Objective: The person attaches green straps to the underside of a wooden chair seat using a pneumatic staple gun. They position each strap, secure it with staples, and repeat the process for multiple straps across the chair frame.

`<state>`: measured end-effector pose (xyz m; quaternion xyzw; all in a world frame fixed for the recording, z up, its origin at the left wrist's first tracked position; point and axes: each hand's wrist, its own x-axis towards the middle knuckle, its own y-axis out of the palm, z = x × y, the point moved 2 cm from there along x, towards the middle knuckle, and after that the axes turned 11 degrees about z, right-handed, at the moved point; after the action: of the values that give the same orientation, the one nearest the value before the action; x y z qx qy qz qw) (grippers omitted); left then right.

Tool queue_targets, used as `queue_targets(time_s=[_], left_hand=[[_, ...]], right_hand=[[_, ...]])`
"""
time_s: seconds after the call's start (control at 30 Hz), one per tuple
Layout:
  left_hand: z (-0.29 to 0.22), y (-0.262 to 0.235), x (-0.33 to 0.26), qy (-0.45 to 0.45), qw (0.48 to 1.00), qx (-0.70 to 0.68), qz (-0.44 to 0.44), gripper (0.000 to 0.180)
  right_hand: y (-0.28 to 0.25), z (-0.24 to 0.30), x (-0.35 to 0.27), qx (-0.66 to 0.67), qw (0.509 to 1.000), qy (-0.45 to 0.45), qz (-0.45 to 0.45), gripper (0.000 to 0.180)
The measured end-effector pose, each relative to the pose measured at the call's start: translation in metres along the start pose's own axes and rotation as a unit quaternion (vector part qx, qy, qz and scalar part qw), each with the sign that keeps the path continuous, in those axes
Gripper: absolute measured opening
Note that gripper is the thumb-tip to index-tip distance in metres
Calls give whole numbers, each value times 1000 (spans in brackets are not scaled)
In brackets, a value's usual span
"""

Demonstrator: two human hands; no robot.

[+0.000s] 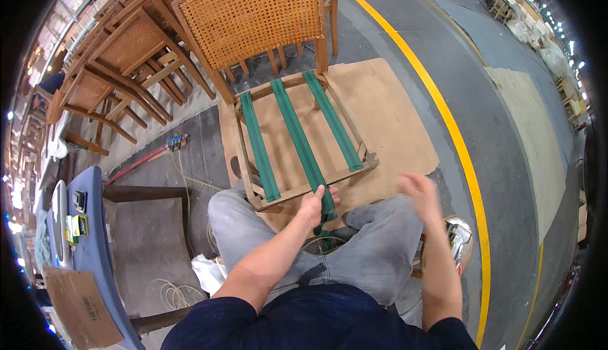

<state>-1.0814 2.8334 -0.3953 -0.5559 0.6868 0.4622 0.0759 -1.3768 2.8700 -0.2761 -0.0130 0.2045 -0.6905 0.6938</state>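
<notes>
A wooden chair (286,194) with a woven cane back (253,18) stands in front of my knees, its seat frame bare of any cushion. Three green webbing straps run from the back rail to the front: a left strap (259,150), a middle strap (294,125) and a right strap (334,125). My left hand (313,206) is closed on the middle strap at the front rail, and the loose end hangs below it between my legs. My right hand (419,192), blurred by motion, is raised above my right knee; whether it holds anything is unclear.
Brown cardboard (405,116) lies under the chair. More cane chairs (133,46) crowd the far left. At left stands a blue padded piece (95,223) with small boxes on it. A silver tool (457,236) rests beside my right leg. A thin hose (180,166) crosses the floor.
</notes>
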Motion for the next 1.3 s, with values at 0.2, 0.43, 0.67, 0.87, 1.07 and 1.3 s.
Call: queue_targets(time_s=[0.2, 0.43, 0.67, 0.87, 1.07, 1.3], left_hand=[[61, 22, -27, -112, 992, -35, 48, 38], [-9, 11, -38, -27, 781, 622, 46, 36], [-102, -17, -14, 104, 598, 794, -39, 58], [-105, -9, 7, -73, 592, 801, 55, 74], [-93, -6, 12, -11, 590, 806, 46, 70], [-92, -16, 9, -3, 597, 802, 20, 66]], right_hand=[[159, -31, 77, 99, 861, 322, 380, 36], [183, -90, 82, -115, 922, 190, 318, 32], [215, -93, 107, -267, 825, 168, 469, 35], [215, -87, 136, -419, 752, 198, 469, 45], [186, -107, 114, -424, 836, 67, 341, 50], [209, -86, 72, 451, 664, 557, 211, 62]])
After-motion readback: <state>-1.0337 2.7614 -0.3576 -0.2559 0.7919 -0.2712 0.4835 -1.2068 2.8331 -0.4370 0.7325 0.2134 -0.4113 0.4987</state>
